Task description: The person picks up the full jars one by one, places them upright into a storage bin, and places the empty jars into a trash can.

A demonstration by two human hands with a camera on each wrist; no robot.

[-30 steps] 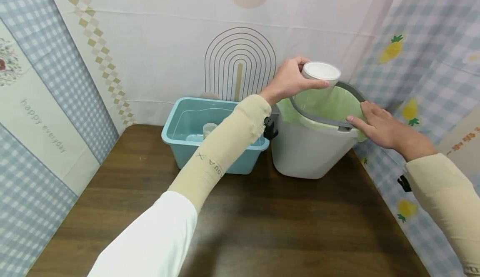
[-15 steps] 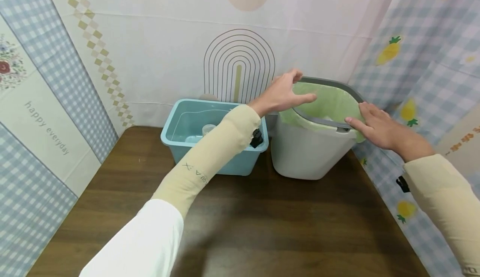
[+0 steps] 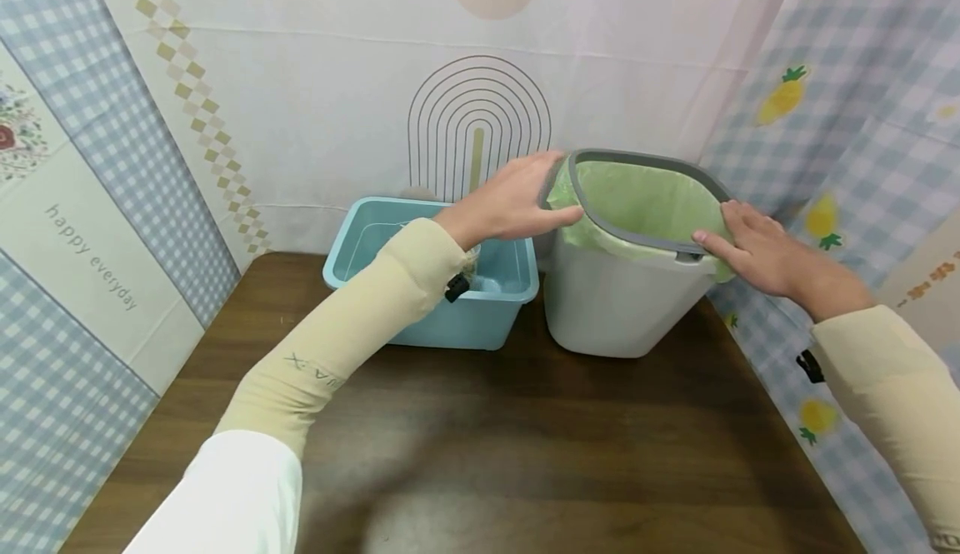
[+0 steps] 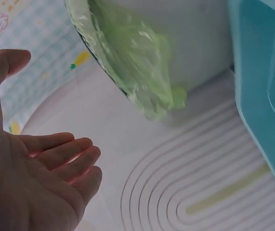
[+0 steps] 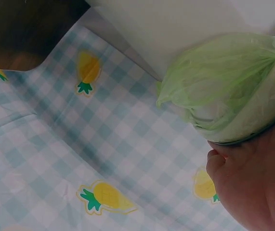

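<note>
My left hand [image 3: 517,197] holds nothing, its fingers extended between the blue tub [image 3: 450,321] and the grey-white trash bin [image 3: 622,304]. The left wrist view shows its palm and spread thumb, apart from the green bin liner [image 4: 137,57]. At the bin's right front corner, my right hand [image 3: 765,250] grips the grey rim, thumb over the front edge. In the right wrist view part of this hand lies beside the folded liner. Inside the tub, something clear [image 3: 471,267] shows partly behind my left wrist. The bin's bottom is hidden.
Both containers stand on a dark wooden table [image 3: 525,454] against a white printed cloth wall [image 3: 337,104]. A blue checked cloth with pineapples [image 3: 810,162] hangs close along the right side. Another checked cloth [image 3: 97,196] borders the left.
My left hand let go of a white-lidded container over the bin, and the container is out of sight. That hand then moved left and lower towards the tub. My right hand stayed at the rim.
</note>
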